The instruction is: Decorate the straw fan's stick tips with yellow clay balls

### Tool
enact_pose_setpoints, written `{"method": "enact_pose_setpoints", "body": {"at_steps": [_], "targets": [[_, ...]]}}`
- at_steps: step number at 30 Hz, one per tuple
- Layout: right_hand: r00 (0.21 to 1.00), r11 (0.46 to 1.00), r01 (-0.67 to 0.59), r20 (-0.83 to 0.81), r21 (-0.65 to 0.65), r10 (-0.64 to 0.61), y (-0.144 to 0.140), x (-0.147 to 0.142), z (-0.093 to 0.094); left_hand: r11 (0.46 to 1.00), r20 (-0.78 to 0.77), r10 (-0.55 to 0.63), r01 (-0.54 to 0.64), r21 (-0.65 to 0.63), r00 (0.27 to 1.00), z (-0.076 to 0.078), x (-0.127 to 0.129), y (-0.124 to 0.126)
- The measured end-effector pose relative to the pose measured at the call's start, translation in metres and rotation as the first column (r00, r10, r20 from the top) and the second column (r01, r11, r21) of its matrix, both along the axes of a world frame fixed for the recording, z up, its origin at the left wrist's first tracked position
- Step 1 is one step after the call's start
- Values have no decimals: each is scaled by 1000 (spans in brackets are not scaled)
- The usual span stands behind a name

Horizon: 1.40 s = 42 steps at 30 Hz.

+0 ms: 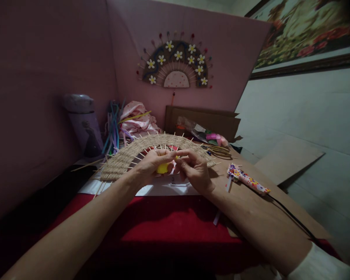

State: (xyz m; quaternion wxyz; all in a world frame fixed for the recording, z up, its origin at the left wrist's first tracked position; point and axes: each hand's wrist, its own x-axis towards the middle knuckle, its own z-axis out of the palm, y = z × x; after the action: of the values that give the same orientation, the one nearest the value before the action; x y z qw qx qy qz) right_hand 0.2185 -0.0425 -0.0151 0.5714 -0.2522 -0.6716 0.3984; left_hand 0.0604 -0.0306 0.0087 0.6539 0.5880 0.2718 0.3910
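**Hands Meeting Over a Half-Woven Fan**

You are bringing both hands together at the middle of the surface [280, 163], just in front of a semicircular woven fan [125, 157] whose thin stick ribs are poking out past its rim. Your left hand [151, 165] is curling closed around a small yellow piece [162, 168], cupping it from below so that it is sitting steady near the fan's hub. Your right hand [194, 171] is pinching in beside it with thumb and fingertips drawn tight, touching or nearly touching the left; what it is gripping is too small to tell. The fan is lying flat on a white sheet [151, 190] over a red cloth [169, 217], apparently so the ribs are staying spread and within easy reach.

To your right, a glue gun [246, 179] with a speckled, multicoloured body is resting on the surface, its black cord [291, 216] trailing toward you. Behind the fan, a bundle of coloured strips [112, 128] is leaning beside a pale flask [83, 122], next to a heap of pink cloth [137, 118]. A cardboard box [202, 118] is holding plastic-wrapped supplies at the back. On the pink wall, a finished fan [175, 64] trimmed with white flowers is hanging, seemingly as a model.
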Motion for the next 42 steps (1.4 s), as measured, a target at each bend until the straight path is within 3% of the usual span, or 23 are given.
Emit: {"method": "enact_pose_setpoints", "body": {"at_steps": [25, 32, 36, 42], "targets": [[1000, 1000, 11, 12, 19, -11, 1, -1, -2, 999, 3, 27, -27, 24, 1000, -1, -1, 2], [1000, 999, 7, 13, 35, -7, 2, -1, -5, 1000, 13, -20, 20, -8, 1000, -2, 0, 2], [999, 999, 2, 34, 46, -4, 2, -1, -5, 1000, 24, 23, -23, 3, 999, -2, 0, 1], [999, 998, 31, 34, 52, -33, 1, -1, -3, 999, 11, -24, 24, 24, 1000, -3, 0, 1]]}}
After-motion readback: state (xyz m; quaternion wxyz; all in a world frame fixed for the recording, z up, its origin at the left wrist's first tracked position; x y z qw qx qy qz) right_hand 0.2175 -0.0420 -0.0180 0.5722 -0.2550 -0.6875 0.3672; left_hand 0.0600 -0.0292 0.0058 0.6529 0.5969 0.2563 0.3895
